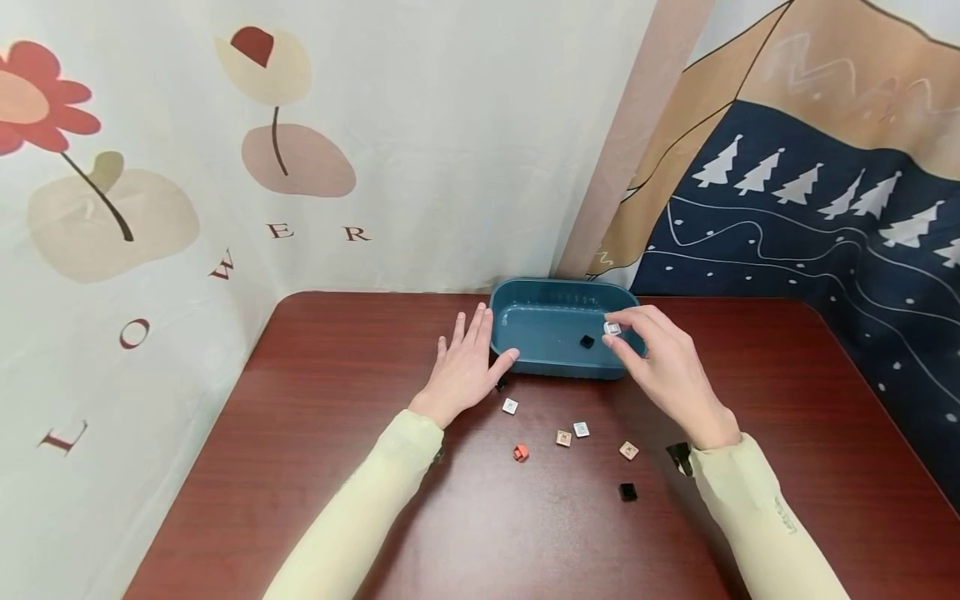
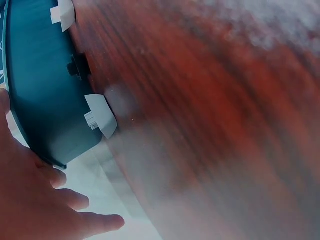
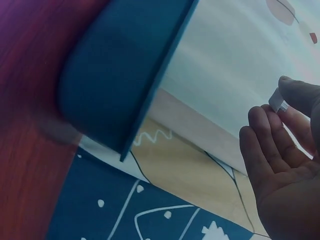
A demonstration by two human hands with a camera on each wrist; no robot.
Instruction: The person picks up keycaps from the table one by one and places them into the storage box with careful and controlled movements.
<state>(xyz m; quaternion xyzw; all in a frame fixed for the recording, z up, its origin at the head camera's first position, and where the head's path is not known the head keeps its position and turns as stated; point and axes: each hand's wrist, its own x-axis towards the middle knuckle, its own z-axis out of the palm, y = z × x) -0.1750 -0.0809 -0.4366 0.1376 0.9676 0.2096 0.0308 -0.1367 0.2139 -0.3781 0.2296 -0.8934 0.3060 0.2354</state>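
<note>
My right hand (image 1: 663,367) pinches a small white keycap (image 1: 612,329) between thumb and index finger, over the right end of a blue plastic tray (image 1: 558,368). In the right wrist view the same white keycap (image 3: 277,100) shows at the fingertips, the other fingers loosely bent. Inside the tray lies a black keycap (image 1: 587,342). My left hand (image 1: 462,367) is spread at the tray's left end, fingers straight and thumb at the near left corner. From the left wrist view, the fingers of the left hand (image 2: 35,195) overlap the tray's rim.
In front of the tray lie several loose keycaps: white (image 1: 510,406), another white (image 1: 581,429), beige (image 1: 563,438), another beige (image 1: 628,450), orange-red (image 1: 521,452) and black (image 1: 627,492). One more black keycap (image 1: 501,384) is partly hidden by the left thumb. Curtains hang behind the table (image 1: 337,358).
</note>
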